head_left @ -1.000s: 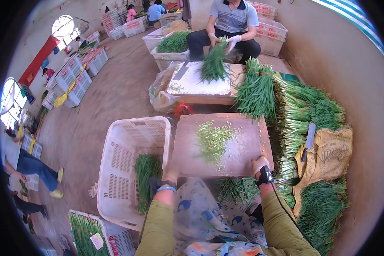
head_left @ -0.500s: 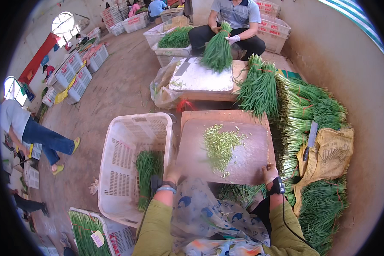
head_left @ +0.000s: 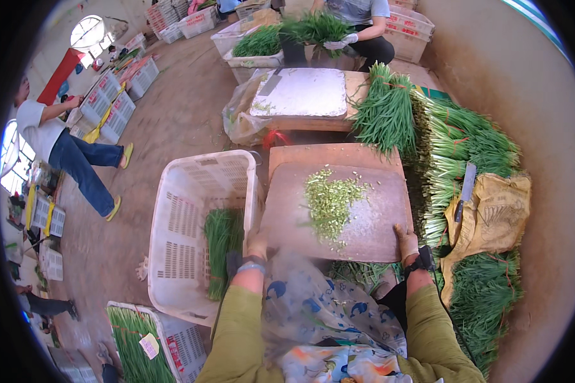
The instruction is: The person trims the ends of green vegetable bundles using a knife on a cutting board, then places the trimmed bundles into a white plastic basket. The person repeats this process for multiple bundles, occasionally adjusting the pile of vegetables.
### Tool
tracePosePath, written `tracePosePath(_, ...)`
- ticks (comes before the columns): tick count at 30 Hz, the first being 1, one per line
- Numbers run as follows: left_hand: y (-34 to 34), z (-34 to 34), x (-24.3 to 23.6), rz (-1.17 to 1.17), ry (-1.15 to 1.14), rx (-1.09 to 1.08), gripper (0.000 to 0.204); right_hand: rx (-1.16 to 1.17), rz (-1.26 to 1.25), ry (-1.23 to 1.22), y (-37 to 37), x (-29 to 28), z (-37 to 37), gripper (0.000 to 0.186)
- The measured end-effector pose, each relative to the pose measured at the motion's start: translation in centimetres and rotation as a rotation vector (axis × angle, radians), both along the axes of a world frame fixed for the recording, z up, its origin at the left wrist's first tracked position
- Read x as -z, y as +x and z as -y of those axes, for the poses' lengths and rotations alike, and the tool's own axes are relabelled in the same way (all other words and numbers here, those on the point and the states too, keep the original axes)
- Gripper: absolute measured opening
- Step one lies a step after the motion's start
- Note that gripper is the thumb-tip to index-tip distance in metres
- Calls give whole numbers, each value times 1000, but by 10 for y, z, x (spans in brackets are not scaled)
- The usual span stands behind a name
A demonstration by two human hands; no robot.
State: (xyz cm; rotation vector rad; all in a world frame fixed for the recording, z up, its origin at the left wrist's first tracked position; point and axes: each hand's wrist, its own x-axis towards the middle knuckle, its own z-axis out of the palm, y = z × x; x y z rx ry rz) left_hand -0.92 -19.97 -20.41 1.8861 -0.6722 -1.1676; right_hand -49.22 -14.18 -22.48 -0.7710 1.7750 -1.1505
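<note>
Both of the worker's hands are at the near corners of a brown cutting board, which lies over a low wooden worktop directly in front of the body; whether the board rests flat or is slightly raised cannot be determined. The right hand is closed on the near right corner, thumb uppermost along the edge, the other fingers partly hidden. The left hand is at the near left corner but blurred; I cannot tell how its fingers are set. On the board, roughly central, is a loose heap of chopped pale-green pieces, with strays scattered around it. To the left, just beside the board, a white plastic crate contains a bundle of green stalks along its right side. To the right, tied bundles are stacked toward the wall; a knife with a dark handle lies there, partly over a yellow sack. Opposite, a white board lies on a second low surface, with tied greens at its right. Behind it, a seated co-worker's gloved hand is at a bunch of greens.
</note>
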Motion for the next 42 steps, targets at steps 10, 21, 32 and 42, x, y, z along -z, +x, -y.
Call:
tracePosePath(10, 40, -44, -103, -495, -207, 138, 29, 1, 375, -160, 16, -128, -37, 41)
tracePosePath(21, 11, -162, -239, -296, -229, 325, 70, 67, 259, -20, 12, -271, -198, 49)
tracePosePath(32, -25, -211, -245, -328, -171, 193, 84, 244, 198, -62, -2, -286, -271, 67)
tracePosePath(42, -6, -143, -230, -417, -173, 370, 72, 139, 396, -128, -15, -278, -201, 41)
